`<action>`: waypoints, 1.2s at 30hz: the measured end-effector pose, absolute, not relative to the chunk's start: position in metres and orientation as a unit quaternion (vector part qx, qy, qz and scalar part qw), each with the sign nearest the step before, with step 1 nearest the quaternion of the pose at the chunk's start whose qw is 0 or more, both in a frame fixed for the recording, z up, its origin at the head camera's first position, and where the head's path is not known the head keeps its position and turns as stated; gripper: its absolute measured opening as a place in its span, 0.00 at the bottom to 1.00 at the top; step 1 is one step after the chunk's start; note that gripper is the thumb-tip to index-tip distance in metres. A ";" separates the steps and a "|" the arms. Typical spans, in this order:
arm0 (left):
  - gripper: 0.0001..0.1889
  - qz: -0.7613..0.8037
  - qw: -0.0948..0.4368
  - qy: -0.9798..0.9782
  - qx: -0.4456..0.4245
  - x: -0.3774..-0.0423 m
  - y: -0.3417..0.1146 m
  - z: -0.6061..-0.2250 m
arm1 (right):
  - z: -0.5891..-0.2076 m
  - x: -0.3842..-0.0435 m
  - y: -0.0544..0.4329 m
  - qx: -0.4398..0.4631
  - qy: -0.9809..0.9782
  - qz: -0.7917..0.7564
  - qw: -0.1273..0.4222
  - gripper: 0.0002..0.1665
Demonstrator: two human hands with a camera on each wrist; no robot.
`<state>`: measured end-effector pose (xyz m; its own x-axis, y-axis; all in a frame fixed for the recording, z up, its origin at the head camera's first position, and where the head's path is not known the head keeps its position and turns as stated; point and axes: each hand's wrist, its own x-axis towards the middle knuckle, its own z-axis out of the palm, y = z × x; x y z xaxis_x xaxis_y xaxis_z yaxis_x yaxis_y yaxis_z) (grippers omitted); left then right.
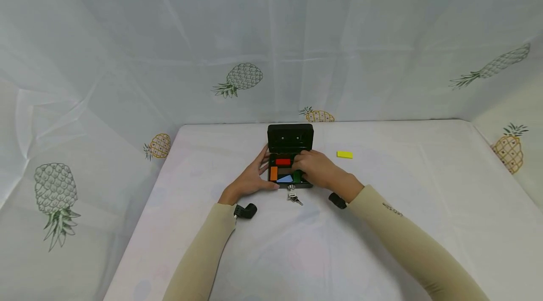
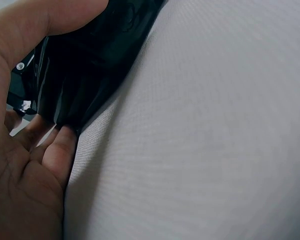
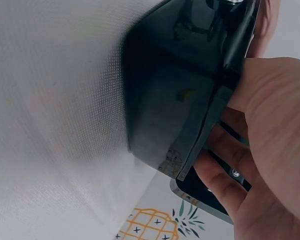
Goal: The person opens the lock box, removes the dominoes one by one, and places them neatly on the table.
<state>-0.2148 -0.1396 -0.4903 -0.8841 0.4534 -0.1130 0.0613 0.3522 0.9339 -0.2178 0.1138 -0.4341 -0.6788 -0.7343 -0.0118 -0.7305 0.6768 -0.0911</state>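
Note:
A small black lockbox stands on the table with its lid raised at the back. Inside lie colored blocks: a red block, an orange block, a light blue triangular block and a green block. My left hand holds the box at its left side, thumb at the front corner and fingers along the side wall. From the right, my right hand reaches over the wall, fingers down inside. The box wall hides those fingertips, so I cannot tell what they hold.
Keys hang from the lock at the box's front. A yellow block lies on the white tablecloth, right of the box. Behind the table hangs a pineapple-printed white cloth.

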 end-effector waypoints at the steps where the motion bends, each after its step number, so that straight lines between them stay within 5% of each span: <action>1: 0.70 0.546 0.179 0.802 0.161 -0.215 -0.140 -0.490 | -0.434 -0.218 0.114 -0.400 0.915 -0.039 0.023 0.18; 36: 0.70 0.547 0.171 0.802 0.169 -0.214 -0.140 -0.491 | -0.433 -0.221 0.114 -0.407 0.912 -0.024 0.038 0.13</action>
<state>-0.2138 -0.1398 -0.4915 -0.8842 0.4585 -0.0894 0.0842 0.3446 0.9350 -0.2205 0.1139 -0.4326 -0.6659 -0.7444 -0.0492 -0.7408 0.6676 -0.0747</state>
